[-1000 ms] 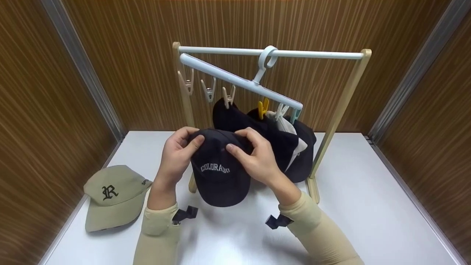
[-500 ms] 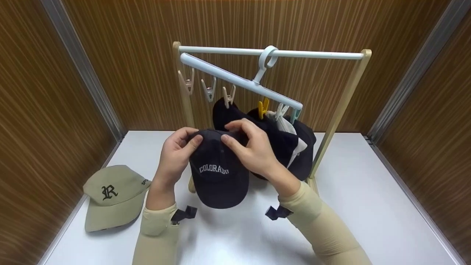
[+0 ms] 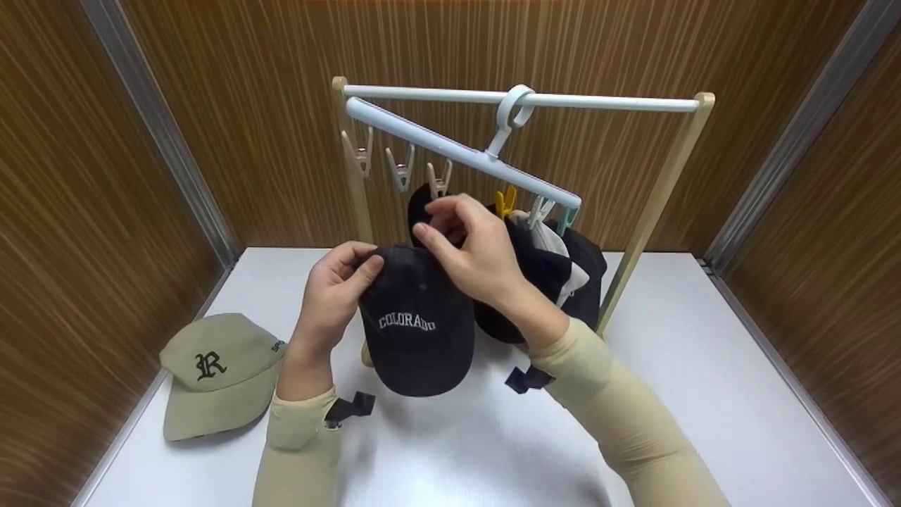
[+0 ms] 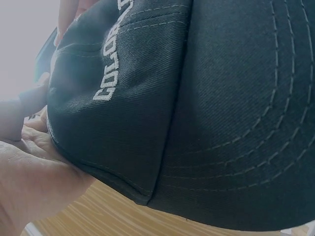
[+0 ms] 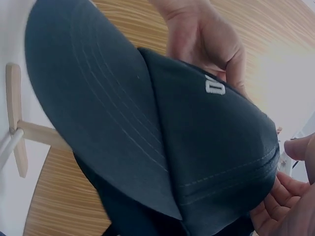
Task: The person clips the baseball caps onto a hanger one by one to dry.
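Observation:
A dark navy baseball cap [image 3: 422, 352] with white COLORADO lettering hangs brim down in the middle of the head view. My left hand [image 3: 331, 296] pinches it at the upper left of the crown, thumb in front. Beside the top of the crown is my right hand [image 3: 480, 257], thumb and fingers parted and loosely bent with nothing between them. Its fingertips lie just below a beige clothespin [image 3: 439, 177] that grips another dark cap [image 3: 419, 208]. In the right wrist view the right fingers [image 5: 283, 199] overlap the crown's edge.
A white clip hanger [image 3: 429, 137] hangs tilted from a rack rail [image 3: 612, 102], its right end lower. Two pale clothespins dangle at its left; yellow [image 3: 505, 201], white and teal ones hold caps at the right. A khaki cap [image 3: 225, 370] lies on the white table [image 3: 704, 394].
My right hand has let go of the cap's crown and moved up toward the beige clothespin. The left hand keeps its hold, and the cap has shifted slightly left.

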`<action>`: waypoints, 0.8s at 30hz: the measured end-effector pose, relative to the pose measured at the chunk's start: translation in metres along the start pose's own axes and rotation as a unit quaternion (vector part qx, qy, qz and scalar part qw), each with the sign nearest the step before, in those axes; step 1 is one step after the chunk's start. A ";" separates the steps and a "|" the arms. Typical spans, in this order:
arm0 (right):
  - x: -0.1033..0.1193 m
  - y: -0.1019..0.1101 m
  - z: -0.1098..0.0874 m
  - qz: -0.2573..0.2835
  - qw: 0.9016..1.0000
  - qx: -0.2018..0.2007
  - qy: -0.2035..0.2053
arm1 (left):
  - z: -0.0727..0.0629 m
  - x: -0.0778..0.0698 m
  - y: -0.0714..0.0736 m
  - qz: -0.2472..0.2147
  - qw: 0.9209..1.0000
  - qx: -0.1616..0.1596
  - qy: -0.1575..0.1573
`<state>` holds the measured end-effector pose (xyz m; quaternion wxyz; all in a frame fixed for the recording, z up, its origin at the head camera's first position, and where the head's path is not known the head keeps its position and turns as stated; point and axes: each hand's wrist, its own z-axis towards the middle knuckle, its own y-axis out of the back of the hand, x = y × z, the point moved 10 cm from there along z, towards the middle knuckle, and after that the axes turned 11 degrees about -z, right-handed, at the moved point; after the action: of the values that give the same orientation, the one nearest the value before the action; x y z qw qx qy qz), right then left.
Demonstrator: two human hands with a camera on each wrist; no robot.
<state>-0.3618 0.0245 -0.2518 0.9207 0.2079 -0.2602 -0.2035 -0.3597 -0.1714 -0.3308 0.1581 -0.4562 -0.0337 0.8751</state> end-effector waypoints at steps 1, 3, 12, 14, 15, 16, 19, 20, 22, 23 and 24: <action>0.001 0.000 0.003 -0.006 1.000 -0.002 0.000 | 0.000 0.000 0.001 0.002 1.000 -0.001 -0.001; 0.004 0.001 0.009 -0.024 1.000 -0.004 0.005 | 0.000 -0.001 0.002 0.004 1.000 -0.001 -0.002; 0.006 -0.003 0.036 -0.115 0.993 -0.026 0.001 | 0.001 -0.001 0.005 0.005 1.000 -0.008 -0.003; 0.006 -0.004 0.040 -0.140 0.990 -0.031 -0.001 | 0.001 0.001 0.005 0.005 1.000 -0.008 -0.002; 0.006 -0.004 0.042 -0.153 0.988 -0.035 -0.001 | 0.001 0.001 0.005 0.004 1.000 -0.007 -0.001; 0.006 -0.004 0.043 -0.165 0.986 -0.040 0.000 | 0.001 0.002 0.005 0.004 1.000 -0.006 -0.001; 0.008 -0.004 0.047 -0.201 0.978 -0.053 -0.001 | 0.002 0.002 0.005 0.002 1.000 -0.007 0.000; 0.009 -0.004 0.048 -0.213 0.975 -0.057 -0.002 | 0.002 0.002 0.005 0.001 1.000 -0.008 0.000; 0.010 -0.005 0.051 -0.233 0.971 -0.058 -0.004 | 0.001 0.001 0.007 0.001 1.000 -0.013 0.000; 0.011 -0.006 0.052 -0.242 0.969 -0.057 -0.007 | 0.001 0.001 0.007 0.000 1.000 -0.015 0.001; 0.012 -0.007 0.053 -0.251 0.966 -0.056 -0.010 | 0.001 0.000 0.008 -0.001 1.000 -0.016 0.002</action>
<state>-0.3846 -0.0018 -0.2094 0.8478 0.2124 -0.1966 -0.4443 -0.3628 -0.1788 -0.3320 0.1515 -0.4604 -0.0477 0.8734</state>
